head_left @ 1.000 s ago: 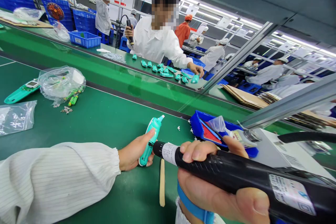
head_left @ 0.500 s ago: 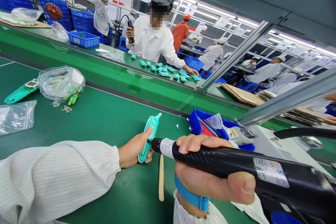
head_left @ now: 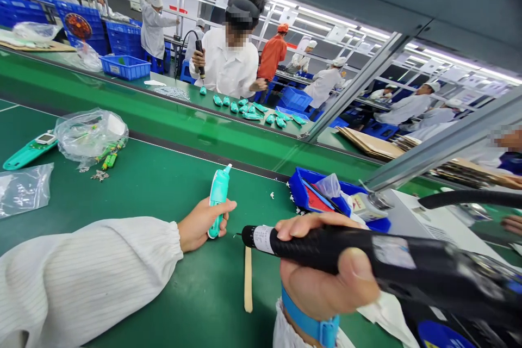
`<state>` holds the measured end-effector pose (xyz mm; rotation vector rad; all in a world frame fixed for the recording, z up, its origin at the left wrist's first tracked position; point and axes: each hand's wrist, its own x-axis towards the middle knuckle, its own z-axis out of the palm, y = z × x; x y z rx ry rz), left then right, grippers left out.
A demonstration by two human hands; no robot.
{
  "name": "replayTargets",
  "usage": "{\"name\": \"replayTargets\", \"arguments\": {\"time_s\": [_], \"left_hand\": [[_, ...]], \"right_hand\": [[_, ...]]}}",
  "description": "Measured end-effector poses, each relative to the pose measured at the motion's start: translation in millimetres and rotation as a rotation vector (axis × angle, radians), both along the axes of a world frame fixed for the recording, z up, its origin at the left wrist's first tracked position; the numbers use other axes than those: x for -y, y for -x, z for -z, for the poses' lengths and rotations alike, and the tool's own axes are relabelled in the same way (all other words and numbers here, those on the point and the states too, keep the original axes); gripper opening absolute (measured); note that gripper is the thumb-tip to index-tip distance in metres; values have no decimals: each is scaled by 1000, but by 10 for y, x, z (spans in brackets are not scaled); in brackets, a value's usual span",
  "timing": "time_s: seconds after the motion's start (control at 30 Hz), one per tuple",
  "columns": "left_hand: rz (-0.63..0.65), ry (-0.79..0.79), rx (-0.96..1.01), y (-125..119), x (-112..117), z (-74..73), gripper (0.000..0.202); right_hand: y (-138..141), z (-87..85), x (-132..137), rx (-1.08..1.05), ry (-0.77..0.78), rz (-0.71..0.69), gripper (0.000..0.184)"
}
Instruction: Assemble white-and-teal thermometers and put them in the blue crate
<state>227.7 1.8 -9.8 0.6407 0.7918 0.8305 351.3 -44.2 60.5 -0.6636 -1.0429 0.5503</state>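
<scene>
My left hand (head_left: 206, 220) is closed around a teal and white handheld device, shaped like a thermometer (head_left: 219, 196), with its narrow white tip pointing up and away. In my right hand (head_left: 322, 266) lies a black electric screwdriver (head_left: 346, 247), its thin bit pointing left. The bit stands a short way to the right of the device and does not touch it. A flat wooden stick (head_left: 248, 280) lies on the green table below the screwdriver's nose. Around my right wrist is a blue band (head_left: 308, 318).
A blue bin (head_left: 304, 196) with tools stands right of centre. At left lie a plastic bag (head_left: 92, 136) of small parts, another teal device (head_left: 28, 152) and a flat clear bag (head_left: 26, 190). Across a green-edged divider, a co-worker (head_left: 230, 49) sits behind several teal pieces (head_left: 253, 111).
The screwdriver has come away from the teal device, and its bit now shows. My left hand has shifted slightly left and turned the device more upright. The co-worker's reaching hand has drawn back.
</scene>
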Motion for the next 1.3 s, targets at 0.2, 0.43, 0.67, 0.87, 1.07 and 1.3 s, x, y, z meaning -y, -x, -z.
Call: {"name": "replayTargets", "arguments": {"time_s": [0.2, 0.43, 0.67, 0.87, 1.07, 1.3], "left_hand": [[0, 27, -53, -1, 11, -24, 23], [14, 20, -97, -9, 58, -44, 22], [92, 167, 59, -50, 85, -32, 13], [68, 210, 68, -47, 57, -22, 19], [119, 170, 69, -21, 39, -16, 22], [217, 31, 63, -6, 41, -17, 27]], "right_hand": [[34, 133, -44, 4, 95, -32, 24], [-160, 10, -20, -61, -18, 92, 35], [-232, 48, -38, -62, -29, 149, 39], [-199, 24, -23, -75, -17, 148, 39], [-223, -10, -35, -170, 32, 191, 36], [-273, -110, -73, -421, 225, 257, 31]]}}
